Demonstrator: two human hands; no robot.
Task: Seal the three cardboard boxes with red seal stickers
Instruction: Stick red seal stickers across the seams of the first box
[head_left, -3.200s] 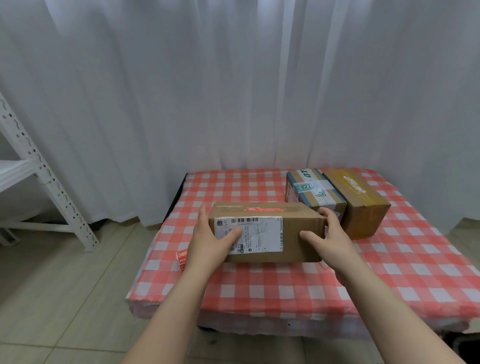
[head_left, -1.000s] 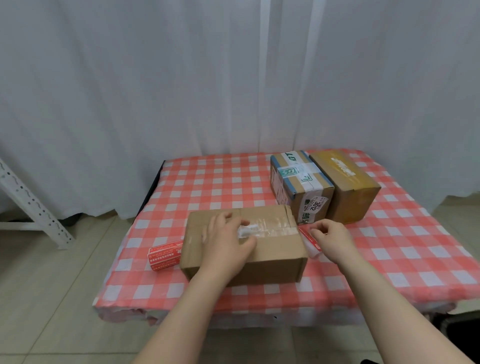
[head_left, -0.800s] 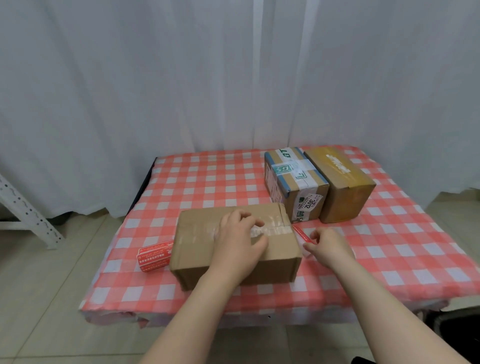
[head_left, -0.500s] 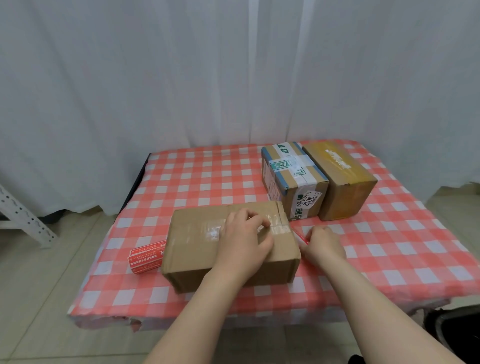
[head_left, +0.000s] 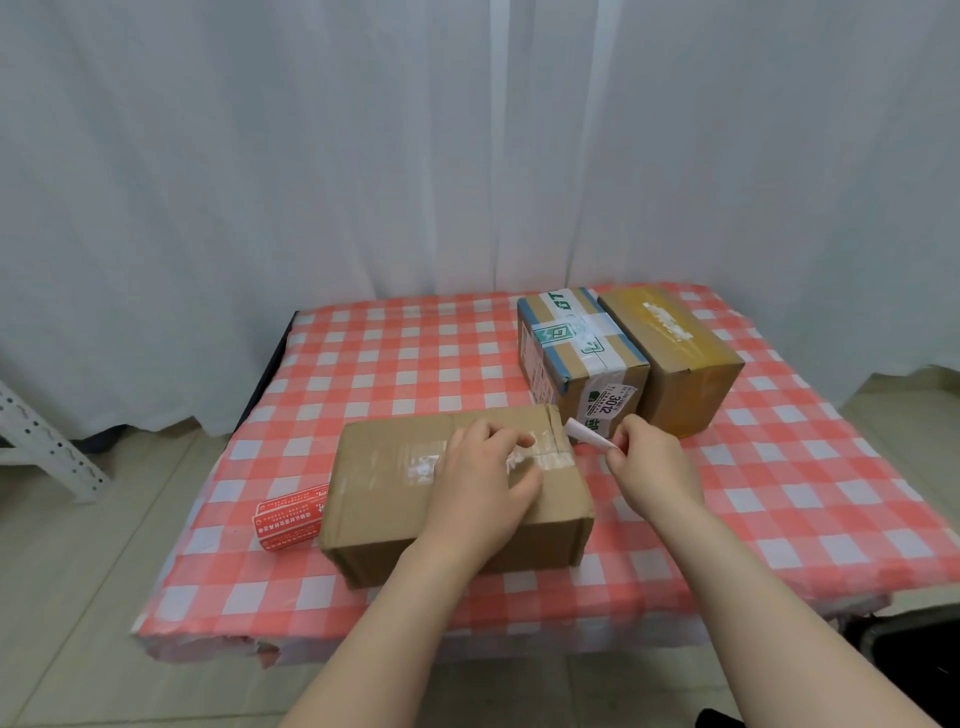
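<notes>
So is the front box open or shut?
Shut: the front box has its flaps flat under clear tape, left hand resting on top.

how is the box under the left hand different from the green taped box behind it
The near box is plain brown with clear tape on top; the back box carries white and green tape and a 3012 label. The near box is longer and lies crosswise; the back box is shorter and points away. The left hand rests on the near box; no hand rests on the back box. Both are closed cardboard on the checked cloth.
</notes>
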